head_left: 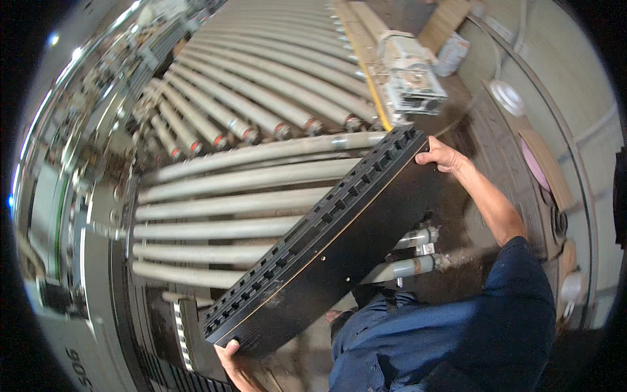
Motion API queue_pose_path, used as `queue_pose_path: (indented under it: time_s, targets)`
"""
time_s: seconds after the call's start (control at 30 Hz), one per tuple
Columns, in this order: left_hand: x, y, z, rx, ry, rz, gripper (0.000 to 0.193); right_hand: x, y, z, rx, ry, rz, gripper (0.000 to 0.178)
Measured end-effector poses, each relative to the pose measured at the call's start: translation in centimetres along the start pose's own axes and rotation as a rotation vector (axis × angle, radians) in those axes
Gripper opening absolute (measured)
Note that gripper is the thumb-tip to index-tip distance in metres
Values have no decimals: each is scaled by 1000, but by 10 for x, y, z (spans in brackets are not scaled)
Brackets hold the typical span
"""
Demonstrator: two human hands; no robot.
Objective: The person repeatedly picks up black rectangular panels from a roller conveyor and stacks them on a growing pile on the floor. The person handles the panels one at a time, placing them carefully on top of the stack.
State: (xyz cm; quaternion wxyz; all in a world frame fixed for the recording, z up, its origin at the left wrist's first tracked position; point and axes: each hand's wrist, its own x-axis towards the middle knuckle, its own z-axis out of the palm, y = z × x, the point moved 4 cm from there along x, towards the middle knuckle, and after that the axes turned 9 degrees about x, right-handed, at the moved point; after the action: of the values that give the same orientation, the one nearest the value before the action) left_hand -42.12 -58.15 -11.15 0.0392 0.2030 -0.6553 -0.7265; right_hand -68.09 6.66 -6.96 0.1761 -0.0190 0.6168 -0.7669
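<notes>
Black, rigid-looking material forms a long notched stack [353, 242], held diagonally between the wearer's body and the roller conveyor [248, 203]. Left hand [230, 356] grips the lower-left end; right hand [441, 157] grips the upper-right end. Both thumbs show; most fingers are hidden. Judged by bulk, expect a heavy, stiff load; smooth faces may slip, and notched edges may chip. Support both ends, clear of the notches.
</notes>
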Motion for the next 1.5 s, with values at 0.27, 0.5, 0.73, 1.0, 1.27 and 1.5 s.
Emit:
queue_pose_path:
  time_s: [0.27,0.5,0.73,1.0,1.27,1.5]
  targets:
    - [85,-1,30,462,-196,6,71,-98,60,-122,232,183,-222,76]
    - [122,-40,-44,1213,-218,114,67,-84,96,-131,256,127,-287,83]
    - [93,-40,8,340,-180,-112,46,-91,173,-229,649,213,-366,69]
    - [76,-25,46,253,-288,-66,60,-99,130,-179,392,906,-518,120]
    - [96,-51,42,216,-149,206,96,-79,124,-191,411,801,-477,123]
    - [65,-16,55,75,-76,162,106,-49,105,-211,153,635,-304,100]
